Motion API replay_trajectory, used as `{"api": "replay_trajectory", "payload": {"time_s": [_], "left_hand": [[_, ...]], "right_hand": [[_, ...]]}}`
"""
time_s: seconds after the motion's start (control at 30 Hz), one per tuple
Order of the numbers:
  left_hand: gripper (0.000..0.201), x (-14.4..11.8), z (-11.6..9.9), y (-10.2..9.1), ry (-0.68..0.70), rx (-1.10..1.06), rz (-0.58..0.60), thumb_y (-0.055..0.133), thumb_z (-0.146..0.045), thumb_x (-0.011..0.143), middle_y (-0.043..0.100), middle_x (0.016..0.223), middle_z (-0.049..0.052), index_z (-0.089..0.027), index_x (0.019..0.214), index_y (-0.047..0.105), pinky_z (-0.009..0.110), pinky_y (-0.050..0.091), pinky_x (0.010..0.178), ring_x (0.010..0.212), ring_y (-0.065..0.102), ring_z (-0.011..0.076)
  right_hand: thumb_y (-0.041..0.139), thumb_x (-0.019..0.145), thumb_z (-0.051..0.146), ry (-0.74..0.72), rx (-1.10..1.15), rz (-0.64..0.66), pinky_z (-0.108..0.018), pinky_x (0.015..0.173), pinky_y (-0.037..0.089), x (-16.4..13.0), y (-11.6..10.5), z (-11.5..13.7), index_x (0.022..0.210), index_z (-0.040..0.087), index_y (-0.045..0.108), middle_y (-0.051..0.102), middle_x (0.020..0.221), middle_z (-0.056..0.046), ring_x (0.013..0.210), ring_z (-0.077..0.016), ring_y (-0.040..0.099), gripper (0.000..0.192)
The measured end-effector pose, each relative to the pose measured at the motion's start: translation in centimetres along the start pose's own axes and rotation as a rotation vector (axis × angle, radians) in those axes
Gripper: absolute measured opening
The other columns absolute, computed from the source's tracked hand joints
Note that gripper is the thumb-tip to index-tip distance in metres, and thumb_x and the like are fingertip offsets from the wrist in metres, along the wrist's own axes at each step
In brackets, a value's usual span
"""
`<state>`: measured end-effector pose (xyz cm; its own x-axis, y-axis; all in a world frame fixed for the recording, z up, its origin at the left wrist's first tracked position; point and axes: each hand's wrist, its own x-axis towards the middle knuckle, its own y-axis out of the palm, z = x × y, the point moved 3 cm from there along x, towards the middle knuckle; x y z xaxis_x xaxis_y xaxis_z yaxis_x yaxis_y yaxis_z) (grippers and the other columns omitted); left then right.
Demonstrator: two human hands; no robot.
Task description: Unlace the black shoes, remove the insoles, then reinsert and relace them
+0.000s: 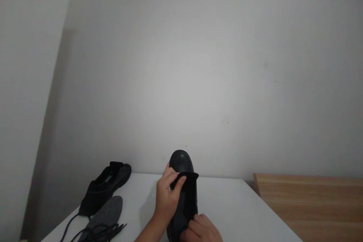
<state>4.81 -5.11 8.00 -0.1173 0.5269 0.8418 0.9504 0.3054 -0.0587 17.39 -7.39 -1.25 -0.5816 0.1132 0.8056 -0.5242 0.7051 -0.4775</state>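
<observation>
A: Black leather, that is what both hands are working on: a black shoe (183,193) is standing near the middle of the white counter (241,211), its rounded toe pointing away toward the wall (198,64).

B: How is the left hand (166,196) sitting on it?

A: It is lying against the shoe's left side, with its fingers (178,183) curling over the edge of the raised tongue (188,177) and pinching it. The right hand (202,230) is lower, at the heel end by the bottom edge of the view, its fingers closing on the shoe's rear part; how firmly, I cannot tell.

B: And what else is lying on the counter?

A: 1 second shoe (104,187), also black, is resting well to the left, lying open and low. Just in front of it a grey insole (106,213) is lying flat, and black laces (98,231) are trailing loose across the insole's near end. To the right, beside the counter, a light wooden surface (312,204) is showing.
</observation>
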Motion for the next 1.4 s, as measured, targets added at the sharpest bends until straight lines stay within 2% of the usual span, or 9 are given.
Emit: {"api": "replay_trajectory", "payload": {"time_s": [0.1, 0.23, 0.43, 0.57, 0.8, 1.03, 1.2, 1.3, 1.4], "left_hand": [[0.022, -0.2, -0.9, 0.2, 0.085, 0.051, 0.031, 0.055, -0.030, 0.083, 0.060, 0.068, 0.002, -0.020, 0.067, 0.066, 0.047, 0.030, 0.105, 0.073, 0.055, 0.0190], [0.020, -0.4, -1.5, 0.4, 0.157, 0.092, 0.037, 0.054, -0.026, 0.084, 0.058, 0.068, 0.001, -0.019, 0.070, 0.067, 0.049, 0.029, 0.106, 0.071, 0.055, 0.0165], [0.018, -0.3, -1.6, 0.9, 0.191, 0.111, 0.055, 0.055, -0.024, 0.083, 0.057, 0.067, 0.000, -0.019, 0.070, 0.066, 0.049, 0.028, 0.107, 0.071, 0.055, 0.0155], [0.021, 0.0, -1.3, 0.9, 0.144, 0.116, 0.036, 0.055, -0.025, 0.083, 0.057, 0.067, 0.000, -0.018, 0.066, 0.065, 0.047, 0.030, 0.105, 0.071, 0.055, 0.0152], [0.022, 0.0, -0.6, 0.6, 0.097, 0.130, 0.001, 0.055, -0.026, 0.083, 0.055, 0.066, -0.001, -0.019, 0.064, 0.063, 0.043, 0.033, 0.103, 0.070, 0.055, 0.0152], [0.024, 0.0, -0.4, 0.7, 0.088, 0.118, -0.017, 0.055, -0.026, 0.083, 0.052, 0.064, -0.002, -0.018, 0.061, 0.059, 0.043, 0.030, 0.106, 0.068, 0.053, 0.0143], [0.026, -0.3, -0.3, 0.5, 0.075, 0.133, -0.051, 0.055, -0.026, 0.083, 0.051, 0.062, -0.002, -0.019, 0.058, 0.056, 0.042, 0.032, 0.104, 0.067, 0.052, 0.0144], [0.023, -0.5, -0.3, 0.4, 0.078, 0.132, -0.052, 0.054, -0.026, 0.083, 0.053, 0.064, -0.002, -0.019, 0.061, 0.059, 0.044, 0.031, 0.105, 0.068, 0.053, 0.0152], [0.020, -0.5, -0.4, 0.4, 0.082, 0.125, -0.038, 0.054, -0.026, 0.083, 0.057, 0.068, -0.001, -0.020, 0.066, 0.063, 0.045, 0.030, 0.105, 0.072, 0.055, 0.0164]], "right_hand": [[0.064, 0.077, 0.027, 0.071, -0.084, 0.080, -0.029, 0.051, 0.034, 0.7, 0.1, 0.6, 0.060, 0.022, 0.057, 0.058, 0.051, 0.000, 0.053, -0.0163, 0.052, 0.019], [0.061, 0.077, 0.011, 0.237, -0.163, 0.340, -0.027, 0.055, 0.039, 2.1, -0.1, 1.5, 0.069, 0.018, 0.061, 0.065, 0.061, -0.004, 0.060, -0.0181, 0.060, 0.010], [0.052, 0.077, -0.003, 0.503, -0.180, 0.696, -0.025, 0.049, 0.039, 5.5, -1.5, 2.1, 0.076, 0.011, 0.067, 0.070, 0.070, -0.011, 0.060, -0.0206, 0.066, 0.021], [0.050, 0.075, -0.006, 0.558, -0.172, 0.741, -0.029, 0.050, 0.044, 6.7, -2.1, 2.0, 0.080, 0.010, 0.069, 0.071, 0.073, -0.013, 0.065, -0.0262, 0.069, 0.026], [0.048, 0.078, -0.004, 0.579, -0.145, 0.735, -0.030, 0.053, 0.047, 6.9, -2.1, 1.6, 0.080, 0.010, 0.068, 0.071, 0.069, -0.014, 0.064, -0.0259, 0.069, 0.025], [0.048, 0.076, -0.004, 0.579, -0.158, 0.643, -0.027, 0.048, 0.042, 6.7, -2.1, 1.2, 0.082, 0.012, 0.065, 0.070, 0.067, -0.012, 0.058, -0.0240, 0.068, 0.024], [0.051, 0.074, 0.008, 0.544, -0.104, 0.301, -0.023, 0.047, 0.038, 4.8, -2.2, 0.7, 0.088, 0.018, 0.058, 0.066, 0.076, -0.005, 0.056, -0.0177, 0.064, 0.018], [0.045, 0.080, 0.016, 0.532, -0.020, 0.083, -0.022, 0.045, 0.036, 3.7, -2.2, 0.5, 0.083, 0.018, 0.052, 0.061, 0.070, -0.002, 0.051, -0.0147, 0.060, 0.008], [0.039, 0.087, 0.021, 0.611, 0.136, -0.061, -0.021, 0.045, 0.039, 3.0, -2.2, 0.1, 0.082, 0.019, 0.049, 0.057, 0.063, 0.001, 0.049, -0.0133, 0.059, 0.011]]}}
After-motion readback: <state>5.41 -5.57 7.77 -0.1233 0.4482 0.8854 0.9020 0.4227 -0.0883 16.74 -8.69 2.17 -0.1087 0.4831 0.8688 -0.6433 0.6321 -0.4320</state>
